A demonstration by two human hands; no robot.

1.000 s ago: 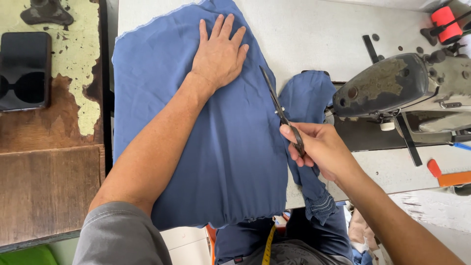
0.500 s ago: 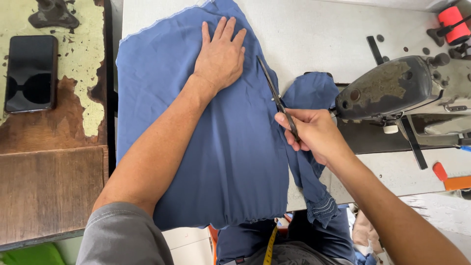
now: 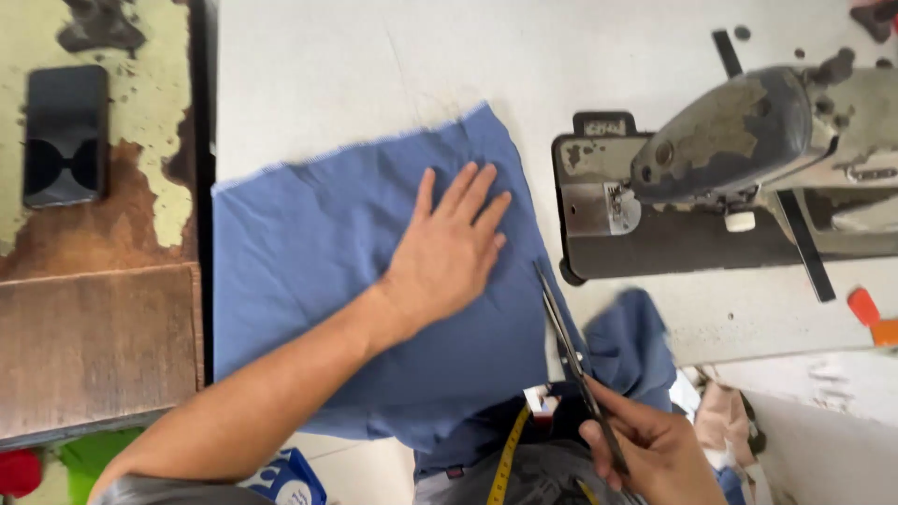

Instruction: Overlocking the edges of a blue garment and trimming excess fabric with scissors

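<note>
A blue piece of fabric (image 3: 309, 262) lies spread on the white table (image 3: 374, 65). My left hand (image 3: 449, 248) rests flat on it, fingers apart, pressing it down near its right edge. My right hand (image 3: 650, 449) grips the handles of dark scissors (image 3: 571, 351), whose blades point up along the fabric's right edge. A narrow strip of the same blue cloth (image 3: 636, 346) hangs off to the right of the blades.
A grey sewing machine (image 3: 739, 159) stands to the right. A black phone (image 3: 64, 136) lies on a worn wooden surface (image 3: 94, 346) at left. A yellow tape measure (image 3: 510, 458) hangs at my chest. An orange object (image 3: 870, 313) sits at the far right.
The view has shifted, so fabric and hands sit lower in frame. My right hand and the scissors have drawn back toward the fabric's near edge. My left hand still presses the cloth.
</note>
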